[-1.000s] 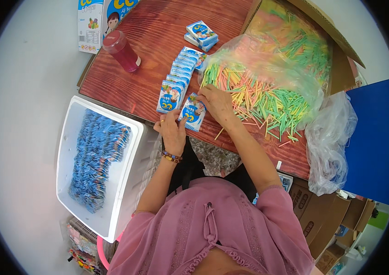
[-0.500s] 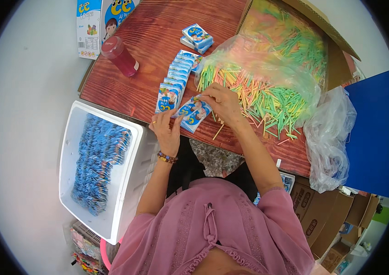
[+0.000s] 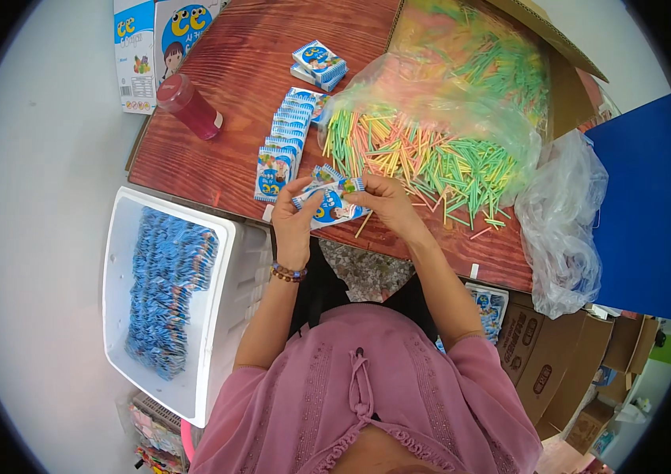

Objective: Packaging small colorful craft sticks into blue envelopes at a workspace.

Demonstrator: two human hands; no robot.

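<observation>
Over the near edge of the reddish wooden surface [image 3: 217,170], the left hand [image 3: 294,225] and right hand [image 3: 387,207] both pinch a small blue-and-white printed sachet [image 3: 327,201], likely light, crinkly and slippery, best gripped by its edges.
</observation>
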